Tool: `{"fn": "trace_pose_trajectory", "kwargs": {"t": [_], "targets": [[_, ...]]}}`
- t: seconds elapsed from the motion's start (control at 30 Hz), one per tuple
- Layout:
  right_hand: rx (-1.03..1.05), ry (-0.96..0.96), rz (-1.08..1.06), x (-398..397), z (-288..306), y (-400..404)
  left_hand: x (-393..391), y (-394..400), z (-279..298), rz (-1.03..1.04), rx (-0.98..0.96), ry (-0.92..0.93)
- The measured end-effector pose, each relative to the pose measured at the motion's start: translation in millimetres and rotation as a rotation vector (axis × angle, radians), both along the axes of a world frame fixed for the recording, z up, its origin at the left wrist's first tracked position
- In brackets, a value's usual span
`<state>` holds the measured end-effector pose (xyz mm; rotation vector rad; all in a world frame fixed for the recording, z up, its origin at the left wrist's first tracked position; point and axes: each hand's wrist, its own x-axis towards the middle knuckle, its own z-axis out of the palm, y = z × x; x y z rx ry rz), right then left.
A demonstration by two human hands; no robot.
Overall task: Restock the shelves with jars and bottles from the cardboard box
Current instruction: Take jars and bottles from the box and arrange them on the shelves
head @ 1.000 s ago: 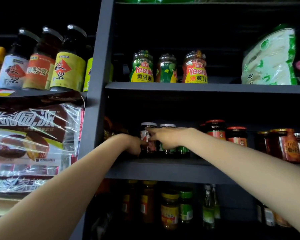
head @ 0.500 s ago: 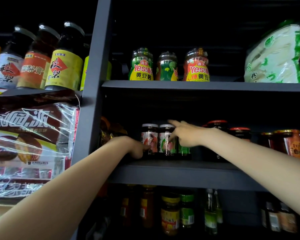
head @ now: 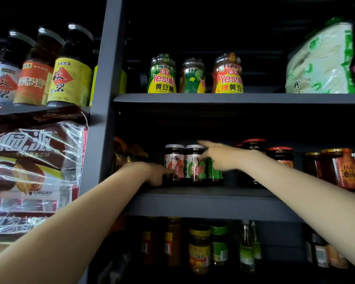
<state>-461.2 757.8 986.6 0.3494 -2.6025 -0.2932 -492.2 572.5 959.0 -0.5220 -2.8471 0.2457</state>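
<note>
Left hand (head: pixel 157 174) fingertip-touches the pink-label jar (head: pixel 174 163) low down, right hand (head: pixel 219 155), fingers extended, rests on the neighbouring green-label jar (head: pixel 195 162); uneven nudging could tip either jar off the shelf edge (head: pixel 203 203) just below.

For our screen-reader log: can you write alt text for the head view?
Left hand and right hand touch two white-lidded jars on the middle shelf; soybean paste jars stand above.
</note>
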Motion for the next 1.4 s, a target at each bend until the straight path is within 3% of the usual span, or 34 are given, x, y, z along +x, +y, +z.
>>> {"fn": "trace_pose_trajectory", "kwargs": {"t": [0.13,0.23,0.3,0.43,0.53,0.67,0.8,0.97,1.1,1.23,1.33,1.4], "targets": [[-0.156,0.233,0.265,31.9,-6.6,-27.3,35.5,-4.1,-0.8,-0.154,0.232,0.382],[-0.523,0.528,0.78,65.3,-25.7,-73.7,76.6,-23.9,-25.3,-0.441,0.637,0.856],[-0.767,0.557,1.057,85.3,-45.5,-116.4,110.5,-50.6,-56.3,-0.503,0.823,1.114],[-1.095,0.331,1.442,122.4,-108.9,-224.0,177.4,-136.1,-130.8,-0.276,0.903,1.218],[-1.183,-0.147,1.489,151.4,-182.1,-329.0,238.2,-234.1,-203.7,0.084,0.86,1.172],[-0.754,-0.708,1.391,216.6,-305.4,-478.3,357.3,-348.2,-340.1,0.676,0.849,1.054],[-0.268,-1.002,1.378,301.5,-437.4,-581.9,493.8,-418.3,-489.0,1.356,0.893,0.784],[0.233,-1.266,1.405,390.0,-597.8,-660.9,616.1,-460.4,-629.8,1.871,1.115,0.398],[0.464,-1.442,1.354,439.7,-728.3,-691.1,660.6,-457.8,-718.7,2.161,1.238,0.256],[0.588,-1.507,1.419,485.2,-874.4,-705.4,684.8,-459.0,-815.0,2.27,1.237,0.202],[0.803,-1.408,1.498,525.4,-978.0,-710.9,698.3,-465.2,-896.7,2.341,1.254,0.002],[0.911,-1.26,1.553,548.8,-1038.5,-713.9,703.9,-469.0,-947.8,2.371,1.249,-0.006]]}}
